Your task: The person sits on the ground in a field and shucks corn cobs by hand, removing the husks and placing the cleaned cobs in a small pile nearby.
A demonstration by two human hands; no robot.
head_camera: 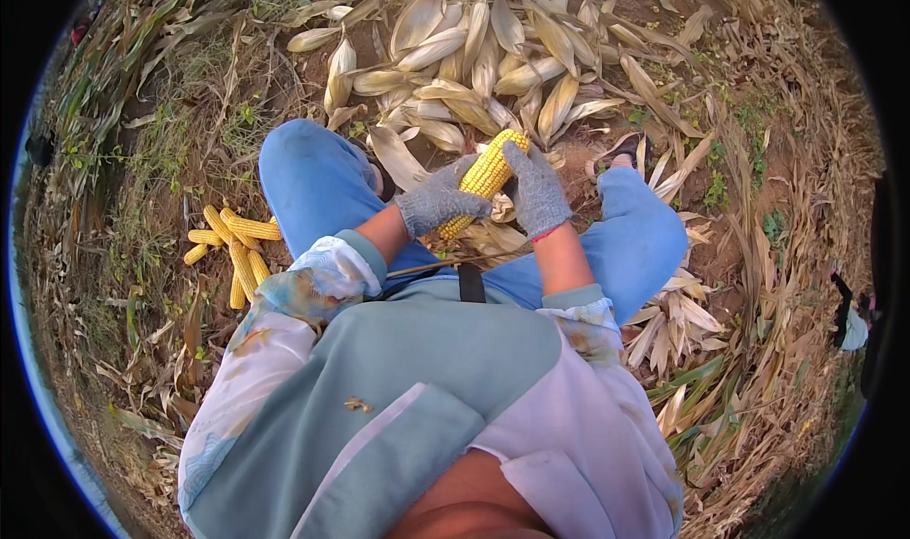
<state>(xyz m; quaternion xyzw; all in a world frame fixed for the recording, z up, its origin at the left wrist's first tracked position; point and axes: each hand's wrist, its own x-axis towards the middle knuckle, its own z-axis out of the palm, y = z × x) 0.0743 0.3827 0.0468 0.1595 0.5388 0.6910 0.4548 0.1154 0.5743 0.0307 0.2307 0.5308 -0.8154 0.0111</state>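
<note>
A bare yellow ear of corn (489, 173) is held at a slant between my two gloved hands, above the ground between my knees. My left hand (442, 196), in a grey knit glove, grips its lower part from the left. Against the upper right side of the ear rests my right hand (534, 183), gloved alike, with the thumb near the top end. Loose pale husks (501, 235) lie under the hands. Beyond them spreads a heap of ears still in dry husks (476, 62).
Several husked ears (242, 244) are piled on the soil left of my knee. Stripped husks (675, 318) lie by my right leg. Dry corn stalks (796, 269) cover the right side, and grass with stalks (156, 105) grows at left. A thin stick (426, 265) crosses my lap.
</note>
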